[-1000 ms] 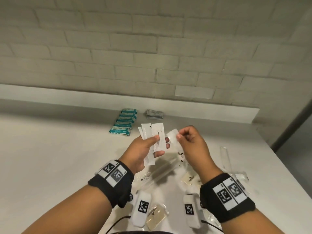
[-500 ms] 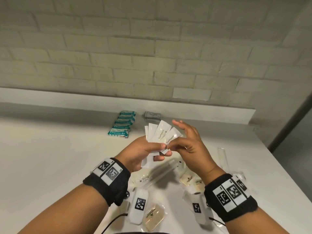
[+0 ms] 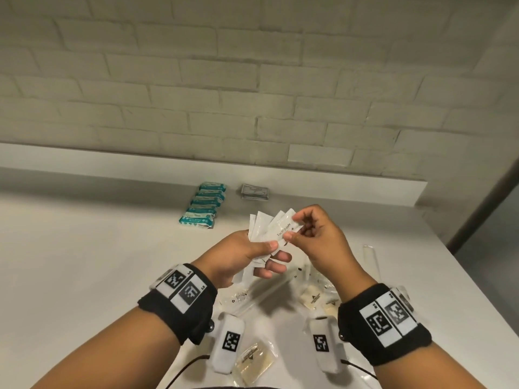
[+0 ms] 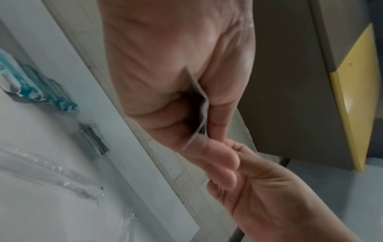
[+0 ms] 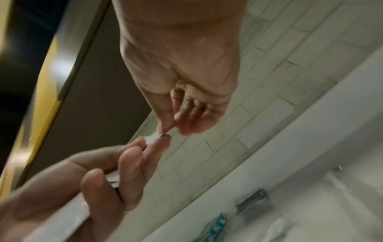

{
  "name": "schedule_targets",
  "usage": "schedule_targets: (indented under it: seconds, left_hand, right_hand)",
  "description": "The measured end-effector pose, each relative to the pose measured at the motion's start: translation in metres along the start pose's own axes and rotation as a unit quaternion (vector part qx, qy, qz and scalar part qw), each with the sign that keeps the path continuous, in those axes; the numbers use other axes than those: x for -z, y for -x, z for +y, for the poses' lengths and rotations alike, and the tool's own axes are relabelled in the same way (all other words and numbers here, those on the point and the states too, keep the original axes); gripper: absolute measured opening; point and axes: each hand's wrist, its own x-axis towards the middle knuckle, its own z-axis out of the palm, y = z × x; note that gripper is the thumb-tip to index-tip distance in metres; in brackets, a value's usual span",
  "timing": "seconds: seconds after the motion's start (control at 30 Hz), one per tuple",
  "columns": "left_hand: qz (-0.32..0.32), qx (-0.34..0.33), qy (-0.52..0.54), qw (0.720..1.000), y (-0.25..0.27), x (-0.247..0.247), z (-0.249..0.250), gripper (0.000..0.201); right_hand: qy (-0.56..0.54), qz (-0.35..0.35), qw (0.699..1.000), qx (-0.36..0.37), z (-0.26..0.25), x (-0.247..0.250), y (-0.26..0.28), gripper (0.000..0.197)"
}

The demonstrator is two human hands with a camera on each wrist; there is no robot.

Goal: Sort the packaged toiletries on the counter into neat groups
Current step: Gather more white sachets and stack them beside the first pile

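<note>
My left hand (image 3: 252,254) grips a fan of several white toothpaste sachets (image 3: 266,228) above the middle of the counter, thumb on top. My right hand (image 3: 297,228) pinches the right edge of the front sachet, the one printed "Toothpaste", between thumb and forefinger. In the left wrist view the sachets (image 4: 200,104) show edge-on between palm and fingers. The right wrist view shows the pinched sachet edge (image 5: 163,133) at my fingertips. A row of teal packets (image 3: 203,206) and a small grey stack of packets (image 3: 255,191) lie at the back of the counter (image 3: 84,262).
Under my hands lie clear-wrapped long items (image 3: 269,293), small beige sachets (image 3: 254,360) and another clear wrapper (image 3: 370,259) at the right. A low white ledge (image 3: 112,169) and a brick wall back the counter. The counter's right edge drops off.
My right hand brought a loose sachet to the fan in the left hand and now pinches it against the others. Both hands stayed above the counter's middle.
</note>
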Motion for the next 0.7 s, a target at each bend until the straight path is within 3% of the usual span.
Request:
schedule_targets:
  seconds: [0.03, 0.1, 0.17, 0.23, 0.3, 0.37, 0.43, 0.47, 0.53, 0.63, 0.7]
  left_hand:
    - [-0.004, 0.009, -0.016, 1.0, 0.0, 0.001, 0.0, 0.02]
    - [-0.015, 0.025, -0.058, 0.998, 0.001, 0.004, 0.0, 0.02]
    - [-0.026, 0.035, -0.08, 0.996, 0.001, 0.005, 0.0, 0.022]
    - [-0.029, 0.036, -0.07, 0.996, 0.001, 0.005, 0.0, 0.026]
    - [-0.028, 0.04, -0.022, 0.999, 0.001, 0.005, 0.002, 0.029]
    - [-0.035, 0.042, 0.043, 0.998, 0.002, 0.007, 0.003, 0.033]
    - [-0.031, 0.029, 0.059, 0.997, 0.002, 0.011, 0.002, 0.033]
    - [-0.022, 0.022, 0.051, 0.998, 0.002, 0.011, 0.001, 0.032]
    - [-0.002, 0.012, 0.032, 0.999, 0.001, 0.01, -0.002, 0.03]
    - [0.009, 0.002, 0.021, 1.0, -0.003, 0.007, -0.006, 0.033]
    - [0.013, 0.011, 0.025, 1.0, -0.006, 0.006, -0.005, 0.042]
  right_hand:
    - [0.114, 0.009, 0.993, 0.034, 0.002, 0.002, 0.0, 0.037]
    - [0.312, -0.023, 0.939, 0.147, 0.0, 0.005, 0.0, 0.061]
    - [0.396, -0.106, 0.891, 0.194, -0.008, 0.005, -0.001, 0.068]
    - [0.42, -0.134, 0.881, 0.169, -0.007, 0.002, -0.004, 0.057]
    - [0.425, -0.11, 0.889, 0.127, -0.003, 0.001, -0.006, 0.031]
    - [0.361, -0.082, 0.927, 0.054, 0.007, 0.005, -0.01, 0.01]
    - [0.177, -0.066, 0.982, -0.019, 0.011, 0.01, -0.011, 0.002]
    - [0.07, -0.064, 0.994, -0.045, 0.009, 0.011, -0.01, 0.005]
    - [-0.068, -0.096, 0.99, -0.076, 0.002, 0.009, -0.007, 0.013]
    - [-0.078, -0.137, 0.985, -0.069, -0.005, 0.002, -0.006, 0.012]
    - [-0.088, -0.099, 0.991, -0.021, -0.007, 0.001, -0.01, 0.012]
